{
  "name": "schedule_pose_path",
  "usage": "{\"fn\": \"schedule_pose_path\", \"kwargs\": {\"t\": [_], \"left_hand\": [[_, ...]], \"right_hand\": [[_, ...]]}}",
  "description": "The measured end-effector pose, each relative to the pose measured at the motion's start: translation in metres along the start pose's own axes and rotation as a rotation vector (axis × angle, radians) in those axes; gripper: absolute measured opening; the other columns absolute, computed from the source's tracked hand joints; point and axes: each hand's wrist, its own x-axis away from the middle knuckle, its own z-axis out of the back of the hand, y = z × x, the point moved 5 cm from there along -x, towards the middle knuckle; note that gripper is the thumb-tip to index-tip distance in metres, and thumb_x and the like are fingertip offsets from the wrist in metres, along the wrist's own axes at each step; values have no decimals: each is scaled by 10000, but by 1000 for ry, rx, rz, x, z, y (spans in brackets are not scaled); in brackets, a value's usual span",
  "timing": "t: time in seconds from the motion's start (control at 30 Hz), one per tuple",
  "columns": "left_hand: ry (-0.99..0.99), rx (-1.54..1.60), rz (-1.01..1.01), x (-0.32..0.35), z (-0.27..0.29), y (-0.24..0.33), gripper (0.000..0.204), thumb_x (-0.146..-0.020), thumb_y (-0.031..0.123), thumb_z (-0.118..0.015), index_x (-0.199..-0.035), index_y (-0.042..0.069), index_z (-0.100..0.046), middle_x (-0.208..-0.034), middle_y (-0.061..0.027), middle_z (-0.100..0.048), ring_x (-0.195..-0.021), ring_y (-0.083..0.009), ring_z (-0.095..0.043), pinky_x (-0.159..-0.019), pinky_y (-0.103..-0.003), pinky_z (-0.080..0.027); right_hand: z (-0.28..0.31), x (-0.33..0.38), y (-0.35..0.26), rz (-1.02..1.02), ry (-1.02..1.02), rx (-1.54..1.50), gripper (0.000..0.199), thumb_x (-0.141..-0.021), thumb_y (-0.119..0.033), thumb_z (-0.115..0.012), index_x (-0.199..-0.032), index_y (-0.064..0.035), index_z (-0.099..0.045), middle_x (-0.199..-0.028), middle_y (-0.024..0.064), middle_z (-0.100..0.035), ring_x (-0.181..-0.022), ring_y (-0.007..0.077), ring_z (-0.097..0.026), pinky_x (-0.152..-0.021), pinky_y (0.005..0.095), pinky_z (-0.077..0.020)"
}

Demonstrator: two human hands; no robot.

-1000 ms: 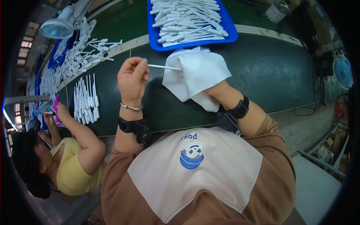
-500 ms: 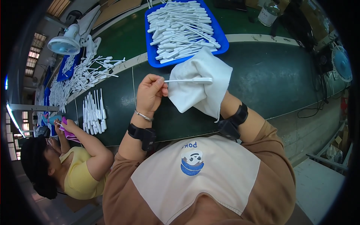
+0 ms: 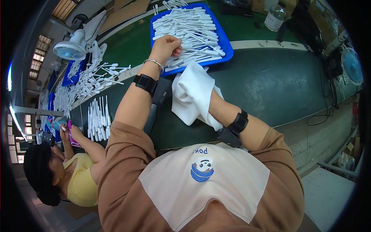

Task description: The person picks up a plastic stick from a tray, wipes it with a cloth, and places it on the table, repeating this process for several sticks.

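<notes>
A blue tray (image 3: pixel 230 54) at the far middle is heaped with white plastic sticks (image 3: pixel 193 29), each thin with a wider, flat-looking end. Over its near left part is my left hand (image 3: pixel 166 48), fingers closed together; whether a stick is between them cannot be made out. A white cloth (image 3: pixel 193 87) covers my right hand, just nearer than the tray. That hand's fingers are hidden in the folds, and its wrist (image 3: pixel 216 106) comes out on the right. The cloth appears held from inside.
On the left, sticks stand in a neat row (image 3: pixel 98 120), with a loose pile (image 3: pixel 85 83) beyond. A co-worker (image 3: pixel 73 174) holds a purple cloth (image 3: pixel 72 136). A fan (image 3: pixel 71 46) stands far left, another (image 3: pixel 351 65) at the right. A bottle (image 3: pixel 275 17) stands far right.
My left hand has moved away from the cloth, up and forward to the tray. The stick it held across the cloth no longer shows. The cloth has shifted slightly left and folded over.
</notes>
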Motion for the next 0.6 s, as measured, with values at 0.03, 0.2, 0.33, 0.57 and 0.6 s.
{"fn": "schedule_pose_path", "kwargs": {"t": [0.03,0.2,0.33,0.57,0.6], "left_hand": [[-54,-62,80,-4,-5,-3,129,-772,112,-584,-847,8,-584,-691,-72,-601,-593,-164,-581,-551,-270,-481],[74,-1077,-278,-25,-20,21,227,-776,207,-575,-958,74,-591,-842,-78,-607,-756,-211,-583,-664,-329,-473],[-42,-1222,-811,-27,-68,31,345,-750,352,-561,-1021,140,-586,-987,-82,-580,-961,-246,-521,-840,-401,-376],[-259,-1447,-663,-24,-62,16,442,-724,453,-554,-1046,151,-571,-1016,-90,-568,-993,-261,-499,-906,-443,-279],[-268,-1441,-629,-22,-60,14,436,-731,454,-546,-1043,150,-571,-1012,-89,-567,-991,-257,-499,-900,-440,-286]], "right_hand": [[2,2,-2,1,7,17,93,-754,-101,-481,-790,-18,-503,-771,128,-503,-703,258,-498,-610,319,-405],[14,7,-14,121,187,85,110,-614,-138,-536,-670,-43,-538,-685,137,-518,-658,304,-501,-599,365,-396],[17,6,-16,137,160,14,113,-672,-118,-509,-738,-30,-534,-761,146,-520,-718,299,-502,-631,361,-401],[11,0,-19,137,33,107,124,-663,-112,-515,-750,-25,-529,-755,147,-518,-714,299,-502,-631,365,-408],[9,0,-21,137,41,136,133,-606,-136,-541,-696,-39,-541,-693,141,-521,-672,305,-503,-608,376,-401]]}}
